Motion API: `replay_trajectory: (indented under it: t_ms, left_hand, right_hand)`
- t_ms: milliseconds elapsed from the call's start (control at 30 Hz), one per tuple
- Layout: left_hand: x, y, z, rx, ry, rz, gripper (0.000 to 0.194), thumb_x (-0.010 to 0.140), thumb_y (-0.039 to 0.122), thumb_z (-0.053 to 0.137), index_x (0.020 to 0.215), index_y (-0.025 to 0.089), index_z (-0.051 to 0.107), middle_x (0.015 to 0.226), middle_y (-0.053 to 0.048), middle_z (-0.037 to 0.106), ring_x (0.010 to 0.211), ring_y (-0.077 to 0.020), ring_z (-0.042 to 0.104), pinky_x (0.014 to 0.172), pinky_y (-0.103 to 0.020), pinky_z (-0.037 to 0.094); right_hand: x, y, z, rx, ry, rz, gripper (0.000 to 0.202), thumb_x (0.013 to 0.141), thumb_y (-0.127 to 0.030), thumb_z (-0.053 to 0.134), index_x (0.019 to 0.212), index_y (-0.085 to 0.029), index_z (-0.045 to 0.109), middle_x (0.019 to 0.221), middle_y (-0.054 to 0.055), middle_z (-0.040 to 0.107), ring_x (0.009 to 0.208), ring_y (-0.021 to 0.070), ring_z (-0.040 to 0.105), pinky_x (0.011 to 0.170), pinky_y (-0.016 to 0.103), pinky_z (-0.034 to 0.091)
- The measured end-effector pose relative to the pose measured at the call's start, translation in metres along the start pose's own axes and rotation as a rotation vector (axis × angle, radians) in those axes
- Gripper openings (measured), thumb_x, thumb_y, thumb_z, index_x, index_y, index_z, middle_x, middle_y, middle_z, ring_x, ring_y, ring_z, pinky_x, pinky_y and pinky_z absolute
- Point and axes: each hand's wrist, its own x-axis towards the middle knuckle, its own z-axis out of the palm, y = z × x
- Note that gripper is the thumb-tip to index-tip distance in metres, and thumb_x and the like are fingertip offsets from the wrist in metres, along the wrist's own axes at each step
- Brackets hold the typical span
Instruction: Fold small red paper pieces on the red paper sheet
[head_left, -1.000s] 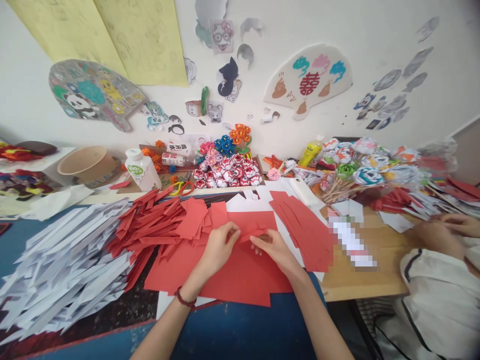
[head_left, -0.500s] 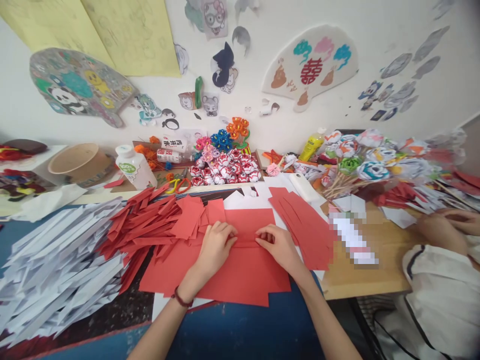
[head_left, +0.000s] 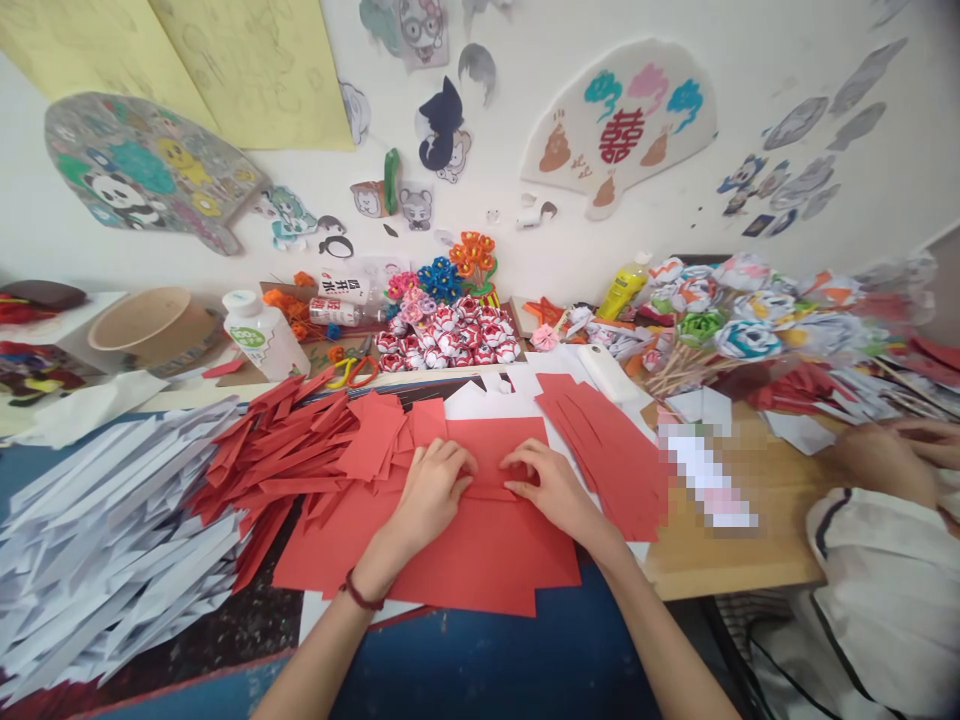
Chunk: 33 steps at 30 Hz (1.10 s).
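Tabletop (head_left: pixel 457 665) vanishes beneath red sheets (head_left: pixel 465 565); I can't tell whether left hand (head_left: pixel 435 490) or right hand (head_left: pixel 551 485) pinches one.

Soft, fairly bright light falls evenly, from a direction that cannot be told. Around the grip of the bare left hand (head_left: pixel 435 490) and bare right hand (head_left: pixel 551 490), faint shadows lie on the flat, saturated red paper sheets (head_left: pixel 465 565). Nearer than the grip, the dark-blue flat surface (head_left: pixel 487 665) looks dimmer. Beyond the grip, the white wall (head_left: pixel 517 130) reads pale grey, darkening at the far right corner. Right of the grip, a blocky pixelated patch (head_left: pixel 709 480) masks detail; farther out, grey oval paper cutouts (head_left: pixel 799 135) look stretched and softly blurred.
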Motion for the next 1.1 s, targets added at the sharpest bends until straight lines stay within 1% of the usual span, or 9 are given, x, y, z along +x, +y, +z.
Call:
replay_trajectory:
  t_ms: [67, 233, 400, 600, 733, 867, 967, 1033, 1100]
  left_hand:
    - [0.001, 0.002, -0.002, 0.038, -0.015, 0.01, 0.014, 0.084, 0.009, 0.052, 0.089, 0.021, 0.057, 0.096, -0.003, 0.063, 0.093, -0.0214, 0.051, 0.077, -0.035, 0.031]
    - [0.003, 0.004, -0.003, 0.102, -0.052, 0.046, 0.027, 0.084, 0.006, 0.05, 0.105, 0.022, 0.055, 0.102, -0.005, 0.063, 0.095, -0.0222, 0.05, 0.078, -0.036, 0.03]
    - [0.004, 0.003, -0.005, 0.097, -0.065, 0.04, 0.016, 0.084, 0.007, 0.051, 0.089, 0.021, 0.056, 0.097, -0.004, 0.061, 0.092, -0.0223, 0.049, 0.075, -0.035, 0.031]
    - [0.005, 0.003, -0.005, 0.099, -0.074, 0.065, 0.023, 0.084, 0.006, 0.051, 0.1, 0.022, 0.054, 0.098, -0.004, 0.062, 0.094, -0.0229, 0.05, 0.078, -0.036, 0.031]
    - [0.007, 0.004, -0.006, 0.146, -0.085, 0.046, 0.019, 0.083, 0.006, 0.05, 0.094, 0.021, 0.054, 0.096, -0.005, 0.062, 0.092, -0.0233, 0.049, 0.075, -0.035, 0.032]
    - [0.01, 0.006, -0.008, 0.198, -0.087, 0.054, 0.017, 0.08, 0.005, 0.051, 0.088, 0.019, 0.053, 0.096, -0.006, 0.06, 0.09, -0.0237, 0.049, 0.072, -0.035, 0.032]
    - [0.009, 0.007, -0.008, 0.164, -0.079, 0.06, 0.017, 0.079, 0.004, 0.051, 0.085, 0.02, 0.051, 0.09, -0.005, 0.062, 0.087, -0.0223, 0.05, 0.071, -0.034, 0.031]
    - [0.008, 0.006, -0.008, 0.117, -0.066, 0.063, 0.018, 0.08, 0.003, 0.051, 0.085, 0.02, 0.051, 0.086, -0.002, 0.063, 0.084, -0.021, 0.051, 0.072, -0.034, 0.031]
    - [0.006, 0.005, -0.006, 0.073, -0.041, 0.066, 0.018, 0.081, 0.003, 0.052, 0.087, 0.02, 0.053, 0.086, -0.001, 0.064, 0.085, -0.0204, 0.051, 0.073, -0.034, 0.031]
  right_hand:
    - [-0.001, -0.002, -0.001, -0.002, -0.011, -0.002, 0.02, 0.076, -0.01, 0.069, 0.091, -0.023, 0.067, 0.094, 0.001, 0.06, 0.081, 0.015, 0.057, 0.073, 0.027, 0.044]
    - [-0.002, -0.004, -0.003, 0.014, -0.031, 0.016, 0.023, 0.078, -0.012, 0.068, 0.098, -0.023, 0.065, 0.096, 0.001, 0.059, 0.083, 0.0157, 0.058, 0.074, 0.028, 0.045]
    - [-0.006, -0.002, -0.002, 0.032, -0.033, 0.0, 0.026, 0.079, -0.011, 0.066, 0.102, -0.025, 0.063, 0.1, 0.002, 0.058, 0.089, 0.017, 0.057, 0.079, 0.03, 0.046]
    - [-0.013, -0.003, 0.002, 0.044, -0.003, -0.018, 0.028, 0.084, -0.015, 0.062, 0.109, -0.026, 0.062, 0.104, 0.003, 0.056, 0.092, 0.0178, 0.057, 0.083, 0.031, 0.046]
    - [-0.015, -0.004, 0.002, 0.038, 0.005, -0.023, 0.027, 0.085, -0.015, 0.061, 0.109, -0.026, 0.061, 0.105, 0.004, 0.056, 0.097, 0.019, 0.057, 0.087, 0.033, 0.046]
    - [-0.017, -0.004, 0.003, 0.036, 0.033, -0.022, 0.025, 0.084, -0.016, 0.063, 0.107, -0.026, 0.061, 0.105, 0.003, 0.055, 0.095, 0.019, 0.057, 0.085, 0.032, 0.046]
    - [-0.018, -0.003, 0.004, 0.042, 0.063, -0.022, 0.022, 0.084, -0.017, 0.063, 0.105, -0.025, 0.063, 0.103, 0.004, 0.056, 0.09, 0.018, 0.057, 0.081, 0.031, 0.046]
    - [-0.017, -0.002, 0.005, 0.049, 0.083, -0.02, 0.017, 0.084, -0.018, 0.064, 0.099, -0.024, 0.065, 0.099, 0.003, 0.057, 0.084, 0.0167, 0.057, 0.076, 0.029, 0.046]
    - [-0.014, -0.001, 0.005, 0.049, 0.1, -0.021, 0.01, 0.083, -0.017, 0.065, 0.091, -0.022, 0.066, 0.094, 0.002, 0.059, 0.078, 0.0158, 0.057, 0.072, 0.029, 0.046]
